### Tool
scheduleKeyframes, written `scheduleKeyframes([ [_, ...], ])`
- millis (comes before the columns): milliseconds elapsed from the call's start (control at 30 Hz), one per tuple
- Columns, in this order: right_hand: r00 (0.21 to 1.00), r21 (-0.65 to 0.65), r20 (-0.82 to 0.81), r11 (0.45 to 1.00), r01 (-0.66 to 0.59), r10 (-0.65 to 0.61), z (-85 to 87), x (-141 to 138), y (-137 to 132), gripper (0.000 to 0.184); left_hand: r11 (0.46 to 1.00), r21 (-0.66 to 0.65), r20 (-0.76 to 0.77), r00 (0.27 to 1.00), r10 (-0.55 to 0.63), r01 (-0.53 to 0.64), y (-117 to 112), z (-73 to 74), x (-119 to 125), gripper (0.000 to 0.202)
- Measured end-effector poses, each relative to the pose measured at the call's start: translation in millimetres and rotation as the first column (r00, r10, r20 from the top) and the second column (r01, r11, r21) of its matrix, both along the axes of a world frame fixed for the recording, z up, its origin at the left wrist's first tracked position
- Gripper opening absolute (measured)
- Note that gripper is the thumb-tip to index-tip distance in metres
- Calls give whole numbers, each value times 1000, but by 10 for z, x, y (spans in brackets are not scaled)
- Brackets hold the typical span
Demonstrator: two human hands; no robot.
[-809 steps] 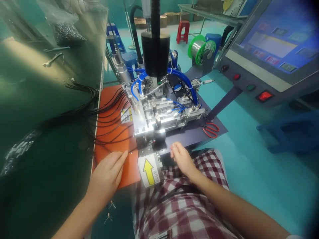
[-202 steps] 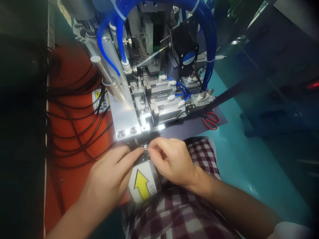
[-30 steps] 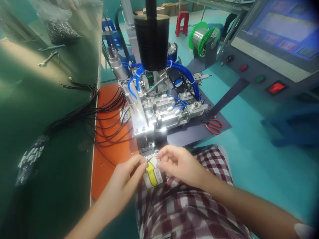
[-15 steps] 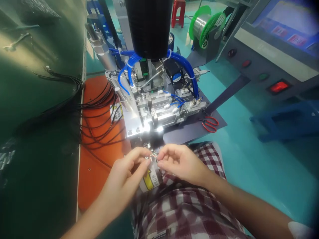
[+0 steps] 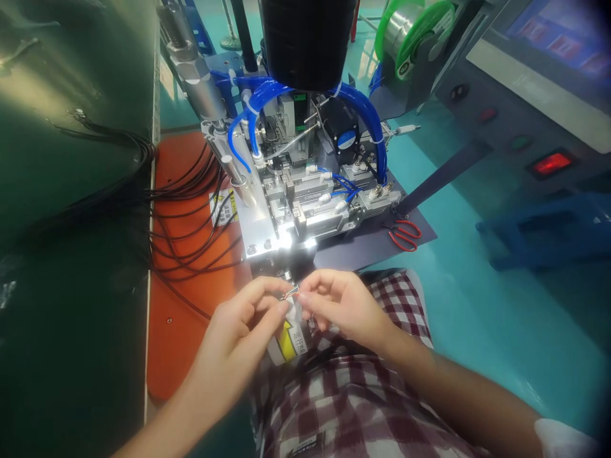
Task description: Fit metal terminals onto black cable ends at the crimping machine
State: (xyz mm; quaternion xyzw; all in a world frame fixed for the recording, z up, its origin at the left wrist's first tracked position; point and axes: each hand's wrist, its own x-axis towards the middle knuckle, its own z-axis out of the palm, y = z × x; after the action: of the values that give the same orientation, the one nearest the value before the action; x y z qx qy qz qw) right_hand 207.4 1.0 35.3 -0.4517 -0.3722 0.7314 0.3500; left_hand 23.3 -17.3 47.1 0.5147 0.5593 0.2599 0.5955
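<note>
My left hand (image 5: 238, 337) and my right hand (image 5: 341, 305) meet just in front of a small metal machine (image 5: 291, 203). Together they pinch a tiny metal part (image 5: 291, 292) with thin wire ends between thumbs and forefingers. Below the fingers sits a white plate with a yellow arrow (image 5: 289, 340). Both hands are closed in a pinch, over my checked shorts (image 5: 353, 407).
Several black cables (image 5: 186, 216) lie across an orange mat (image 5: 176, 318) at the left, running onto a green bench (image 5: 71, 254). Red scissors (image 5: 405, 234) lie on a dark plate at the right. Blue hoses (image 5: 363, 121), a black cylinder (image 5: 305, 38), a solder spool (image 5: 410, 32) and a control panel (image 5: 539, 114) stand behind.
My view has moved closer to the machine and down. Both hands have stayed pinched together on the small part, lifted slightly toward the machine's front.
</note>
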Motion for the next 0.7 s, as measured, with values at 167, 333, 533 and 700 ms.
scheduleKeyframes([
  [167, 999, -25, -37, 1000, 3, -4, -5, -7, -4, 22, 999, -37, 54, 998, 13, -11, 4, 41, 10, 36],
  [333, 1000, 19, 22, 1000, 22, -23, 45, -22, -31, 20, 999, -14, 51, 998, 41, -40, 46, 69, 57, 33],
  [533, 995, 77, 104, 997, -11, 3, 70, -19, -99, 13, 987, -105, 43, 991, 127, -122, 43, 58, 52, 33],
  [700, 975, 229, 221, 972, -47, -5, 35, -56, -157, 10, 961, -227, 141, 972, 190, -155, 28, 54, 62, 36],
])
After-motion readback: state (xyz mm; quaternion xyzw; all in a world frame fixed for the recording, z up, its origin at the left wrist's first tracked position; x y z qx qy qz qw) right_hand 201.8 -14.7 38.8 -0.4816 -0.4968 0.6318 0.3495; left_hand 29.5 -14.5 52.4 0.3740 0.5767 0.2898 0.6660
